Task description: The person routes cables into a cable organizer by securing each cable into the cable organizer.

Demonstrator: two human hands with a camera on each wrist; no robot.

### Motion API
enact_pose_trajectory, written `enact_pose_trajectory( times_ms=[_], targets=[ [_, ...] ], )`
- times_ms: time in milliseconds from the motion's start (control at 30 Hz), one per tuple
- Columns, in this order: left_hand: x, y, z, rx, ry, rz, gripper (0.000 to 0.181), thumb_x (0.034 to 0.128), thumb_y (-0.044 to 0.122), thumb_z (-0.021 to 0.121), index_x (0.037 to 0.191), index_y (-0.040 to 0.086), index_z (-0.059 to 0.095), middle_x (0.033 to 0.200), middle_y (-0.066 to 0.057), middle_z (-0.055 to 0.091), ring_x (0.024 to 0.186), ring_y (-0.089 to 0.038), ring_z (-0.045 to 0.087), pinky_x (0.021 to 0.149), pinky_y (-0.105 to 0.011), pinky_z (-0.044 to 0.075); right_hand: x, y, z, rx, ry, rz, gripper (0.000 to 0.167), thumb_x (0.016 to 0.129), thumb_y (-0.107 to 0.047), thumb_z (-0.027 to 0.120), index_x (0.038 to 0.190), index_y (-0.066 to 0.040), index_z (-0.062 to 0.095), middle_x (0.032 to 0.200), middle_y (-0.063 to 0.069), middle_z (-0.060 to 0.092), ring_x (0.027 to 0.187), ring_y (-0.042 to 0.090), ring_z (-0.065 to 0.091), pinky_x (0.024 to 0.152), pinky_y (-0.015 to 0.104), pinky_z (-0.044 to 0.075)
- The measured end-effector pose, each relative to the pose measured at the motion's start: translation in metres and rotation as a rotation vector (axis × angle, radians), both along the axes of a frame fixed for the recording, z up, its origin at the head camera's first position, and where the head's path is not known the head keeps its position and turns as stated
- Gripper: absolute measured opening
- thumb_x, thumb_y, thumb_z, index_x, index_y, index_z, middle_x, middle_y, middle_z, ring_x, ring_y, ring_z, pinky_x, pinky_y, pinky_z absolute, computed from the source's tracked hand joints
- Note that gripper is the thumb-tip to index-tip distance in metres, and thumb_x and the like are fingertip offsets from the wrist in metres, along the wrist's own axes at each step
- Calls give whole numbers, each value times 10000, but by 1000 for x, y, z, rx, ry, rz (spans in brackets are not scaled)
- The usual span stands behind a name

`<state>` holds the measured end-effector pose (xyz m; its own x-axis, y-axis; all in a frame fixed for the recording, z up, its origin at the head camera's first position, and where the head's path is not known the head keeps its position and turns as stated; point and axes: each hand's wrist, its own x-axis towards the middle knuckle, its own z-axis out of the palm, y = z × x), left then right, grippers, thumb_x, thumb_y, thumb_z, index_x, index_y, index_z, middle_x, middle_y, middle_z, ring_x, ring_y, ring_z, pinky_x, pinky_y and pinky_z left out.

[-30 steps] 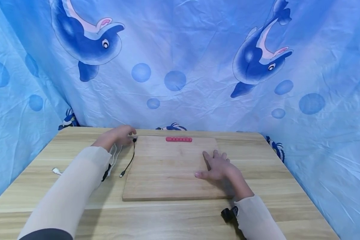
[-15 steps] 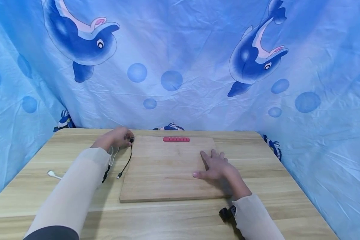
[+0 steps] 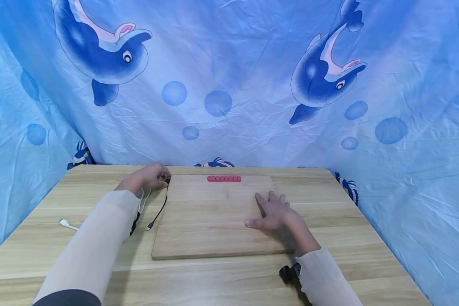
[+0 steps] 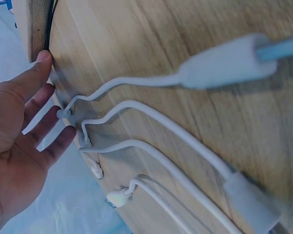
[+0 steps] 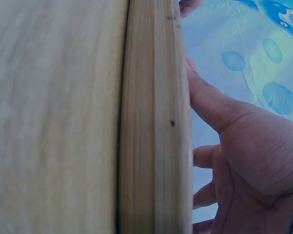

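Observation:
At the far left corner of the wooden board (image 3: 206,221), my left hand (image 3: 147,175) pinches the upper plug end of a short black USB cable (image 3: 162,208). The cable's other end lies loose on the table beside the board's left edge. In the left wrist view the thumb (image 4: 38,68) presses at the black cord; the index finger is hidden. My right hand (image 3: 276,213) rests on the board's right side, fingers spread. A red slotted strip, like a cable holder (image 3: 224,178), lies along the board's far edge.
Several white cables (image 4: 156,112) lie on the table left of the board, partly under the left forearm; one white plug (image 3: 64,222) shows beyond the sleeve. A blue dolphin-print curtain (image 3: 222,140) hangs behind the table (image 3: 199,280).
My left hand has closed its fingers on the black cable's plug end at the board's corner. The head view has shifted slightly. The right hand stays on the board.

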<state>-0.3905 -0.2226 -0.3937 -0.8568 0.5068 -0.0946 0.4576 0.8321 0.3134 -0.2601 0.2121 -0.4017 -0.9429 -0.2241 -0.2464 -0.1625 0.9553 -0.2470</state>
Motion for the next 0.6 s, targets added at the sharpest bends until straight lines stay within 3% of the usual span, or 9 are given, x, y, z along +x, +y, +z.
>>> enact_pose_trajectory(
  times_ms=[167, 400, 600],
  targets=[
    [4, -3, 0, 93, 8, 41, 210, 923, 112, 761, 1048, -9, 642, 994, -154, 648, 939, -310, 602, 864, -492, 491, 1, 0, 0, -8, -3, -5, 1090, 815, -774, 658, 1635, -175, 261, 1645, 312, 159, 1479, 596, 108, 1117, 761, 201],
    [7, -8, 5, 202, -41, 103, 196, 929, 110, 754, 1032, 6, 624, 1014, -138, 648, 972, -303, 603, 901, -486, 491, 1, -1, 0, -8, -8, -15, 1101, 805, -791, 652, 1636, -184, 261, 1651, 302, 152, 1484, 588, 102, 1109, 768, 205],
    [8, -10, 12, 250, -25, 66, 147, 926, 59, 736, 1000, -18, 635, 933, -107, 662, 900, -250, 624, 846, -408, 505, 1, 0, -1, -8, -9, -18, 1098, 808, -786, 653, 1636, -184, 259, 1652, 303, 149, 1484, 591, 95, 1111, 769, 199]
  ],
)
